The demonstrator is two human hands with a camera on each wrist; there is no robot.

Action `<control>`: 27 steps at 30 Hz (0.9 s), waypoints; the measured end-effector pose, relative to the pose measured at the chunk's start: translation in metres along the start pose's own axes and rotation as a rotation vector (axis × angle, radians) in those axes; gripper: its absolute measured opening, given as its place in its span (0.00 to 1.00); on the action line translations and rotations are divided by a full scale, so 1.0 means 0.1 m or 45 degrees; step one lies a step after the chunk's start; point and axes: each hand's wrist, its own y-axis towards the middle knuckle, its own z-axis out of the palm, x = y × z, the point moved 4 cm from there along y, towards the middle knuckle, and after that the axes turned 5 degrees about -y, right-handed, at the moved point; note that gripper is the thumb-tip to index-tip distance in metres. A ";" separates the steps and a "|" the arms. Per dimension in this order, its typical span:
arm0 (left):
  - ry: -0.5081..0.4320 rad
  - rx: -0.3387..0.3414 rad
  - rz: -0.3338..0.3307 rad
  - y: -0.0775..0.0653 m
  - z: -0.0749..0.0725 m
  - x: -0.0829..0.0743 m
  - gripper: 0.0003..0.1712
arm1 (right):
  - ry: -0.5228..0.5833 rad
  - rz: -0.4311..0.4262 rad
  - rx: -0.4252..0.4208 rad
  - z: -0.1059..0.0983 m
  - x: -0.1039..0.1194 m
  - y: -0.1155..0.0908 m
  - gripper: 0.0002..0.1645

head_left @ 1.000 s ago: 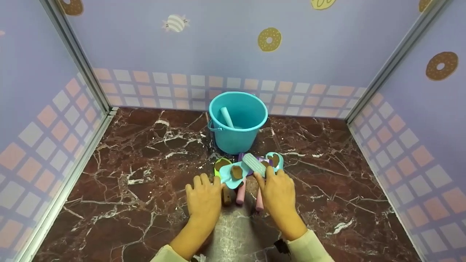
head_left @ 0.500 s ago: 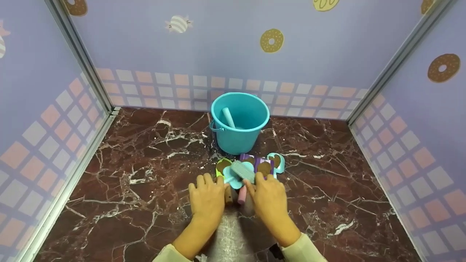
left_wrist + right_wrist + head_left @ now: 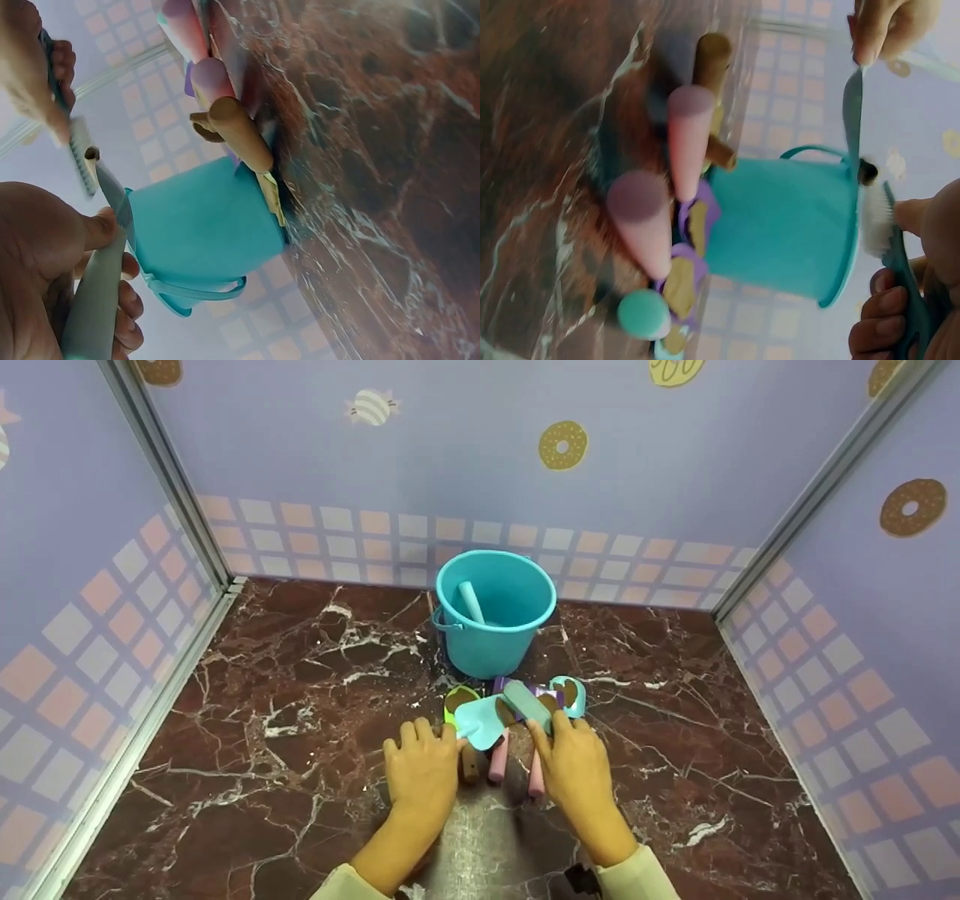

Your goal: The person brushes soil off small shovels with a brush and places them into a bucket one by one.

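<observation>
My left hand (image 3: 421, 769) grips the handle of a light blue toy shovel (image 3: 478, 725), its blade held over a group of other shovels. On the blade's right edge is a brown patch (image 3: 506, 711); the right wrist view shows it as a small dark piece (image 3: 868, 171) at the blade's tip. My right hand (image 3: 577, 765) holds a scrub brush (image 3: 527, 703) by its blue-green handle (image 3: 907, 292), fingers wrapped round it. White bristles (image 3: 877, 221) face the shovel, close beside its tip. The shovel's handle (image 3: 96, 300) runs through the left hand's curled fingers.
Beneath lie a green shovel (image 3: 451, 705), two purple ones with pink handles (image 3: 498, 761), and a blue one (image 3: 579, 701), all bearing brown patches. A blue bucket (image 3: 487, 652) stands behind, a pale handle (image 3: 471, 601) inside. Patterned walls enclose the marble surface (image 3: 300, 780).
The brush swept left across the shovel's blade, then came back right to its edge. The brown piece has shifted from the blade's middle to its right edge. The left hand stays nearly in place.
</observation>
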 end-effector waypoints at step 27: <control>0.003 0.081 -0.009 0.00 0.01 0.00 0.22 | -0.141 -0.171 -0.099 0.06 0.22 -0.03 0.27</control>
